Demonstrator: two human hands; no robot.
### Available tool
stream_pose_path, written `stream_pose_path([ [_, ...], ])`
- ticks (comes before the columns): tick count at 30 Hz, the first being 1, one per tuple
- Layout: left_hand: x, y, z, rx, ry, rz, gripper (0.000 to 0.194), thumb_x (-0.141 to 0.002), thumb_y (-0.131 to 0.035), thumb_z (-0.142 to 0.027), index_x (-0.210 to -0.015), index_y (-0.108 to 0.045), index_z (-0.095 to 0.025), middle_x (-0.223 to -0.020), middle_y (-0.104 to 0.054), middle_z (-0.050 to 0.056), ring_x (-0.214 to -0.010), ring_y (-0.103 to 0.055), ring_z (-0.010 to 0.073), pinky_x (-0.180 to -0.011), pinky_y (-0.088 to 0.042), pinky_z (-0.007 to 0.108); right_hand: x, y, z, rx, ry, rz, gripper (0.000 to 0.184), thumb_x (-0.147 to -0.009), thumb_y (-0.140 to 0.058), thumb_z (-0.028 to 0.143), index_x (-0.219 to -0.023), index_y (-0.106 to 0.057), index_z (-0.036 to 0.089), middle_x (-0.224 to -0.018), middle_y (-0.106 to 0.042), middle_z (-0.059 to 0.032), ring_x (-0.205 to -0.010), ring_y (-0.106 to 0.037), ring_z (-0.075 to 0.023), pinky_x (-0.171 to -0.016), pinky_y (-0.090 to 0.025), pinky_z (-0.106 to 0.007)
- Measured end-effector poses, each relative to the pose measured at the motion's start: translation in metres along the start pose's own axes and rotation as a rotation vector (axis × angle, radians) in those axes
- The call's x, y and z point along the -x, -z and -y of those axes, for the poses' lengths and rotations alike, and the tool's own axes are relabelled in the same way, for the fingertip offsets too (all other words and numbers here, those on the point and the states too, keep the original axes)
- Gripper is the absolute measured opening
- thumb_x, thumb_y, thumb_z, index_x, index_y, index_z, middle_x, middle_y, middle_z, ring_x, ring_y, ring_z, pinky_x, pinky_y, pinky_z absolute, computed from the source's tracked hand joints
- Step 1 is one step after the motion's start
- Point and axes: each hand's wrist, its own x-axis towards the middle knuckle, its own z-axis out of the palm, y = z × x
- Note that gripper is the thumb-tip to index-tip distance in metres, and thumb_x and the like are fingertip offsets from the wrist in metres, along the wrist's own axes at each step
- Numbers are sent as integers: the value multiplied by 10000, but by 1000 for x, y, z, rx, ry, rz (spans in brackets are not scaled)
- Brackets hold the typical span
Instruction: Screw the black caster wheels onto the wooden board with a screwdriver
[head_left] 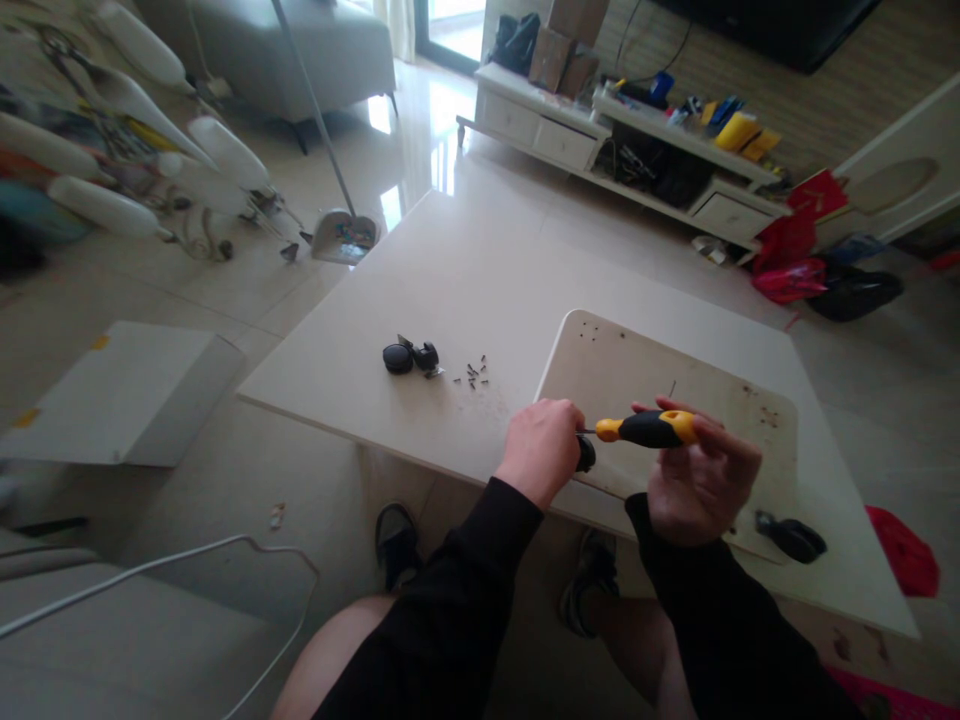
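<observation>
My right hand [705,485] holds a yellow-and-black screwdriver [649,429] by the end of its handle, the shaft pointing left. At the shaft's tip, my left hand [541,445] is closed over a black caster wheel [586,456], which shows only in part below the fingers. Whatever the tip meets is hidden by that hand. Both hands are over the near left edge of a pale rounded board [637,370] with small holes near its corners. Another caster [795,538] sits at the board's near right corner. Left of the board lie several loose screws [472,372] and a pair of casters [411,356].
The board rests on a white table [480,260]. A white box [120,395] and a dustpan [345,237] are on the floor to the left. Beyond the table stands a low cabinet [562,145] with boxes and tools. Red and black bags [855,290] lie at right.
</observation>
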Motion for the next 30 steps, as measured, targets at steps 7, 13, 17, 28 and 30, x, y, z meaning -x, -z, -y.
stream_pose_path([
  [7, 1, 2, 0, -17, -10, 3, 353, -947, -607, -94, -1106, -879, -252, -1007, -812, 118, -977, -736, 240, -809, -533, 314, 1, -1, -2, 18, 12, -11, 421, -903, -725, 82, -1256, -747, 310, -1227, -806, -25, -1166, -799, -240, -928, -726, -501],
  [13, 1, 1, 0, -17, -21, -6, 316, -966, -620, -98, -1084, -872, -248, -1009, -810, 116, -977, -734, 238, -828, -536, 318, 1, -3, -1, 1, 12, -7, 442, -903, -720, 71, -1270, -746, 315, -1252, -803, -21, -1169, -798, -236, -913, -731, -485],
  [17, 1, 1, 0, -20, -20, -5, 324, -979, -615, -105, -1112, -870, -254, -1032, -812, 114, -1009, -735, 243, -847, -540, 321, 1, -5, 1, -20, 7, -8, 390, -933, -705, 106, -1266, -749, 304, -1252, -804, -31, -1174, -798, -236, -913, -730, -475],
  [28, 1, 0, 1, -24, -28, -19, 312, -968, -619, -113, -1082, -874, -251, -1005, -812, 116, -985, -735, 247, -823, -534, 326, 3, -2, -2, 21, -2, -20, 411, -898, -732, 104, -1246, -734, 323, -1220, -805, -13, -1141, -801, -236, -899, -722, -496],
  [30, 1, 0, 1, -29, -33, -19, 311, -970, -619, -110, -1072, -873, -257, -998, -810, 111, -980, -735, 247, -820, -534, 325, 3, -2, -2, 19, -3, -22, 416, -894, -731, 96, -1244, -737, 320, -1217, -808, -15, -1146, -800, -236, -902, -723, -494],
])
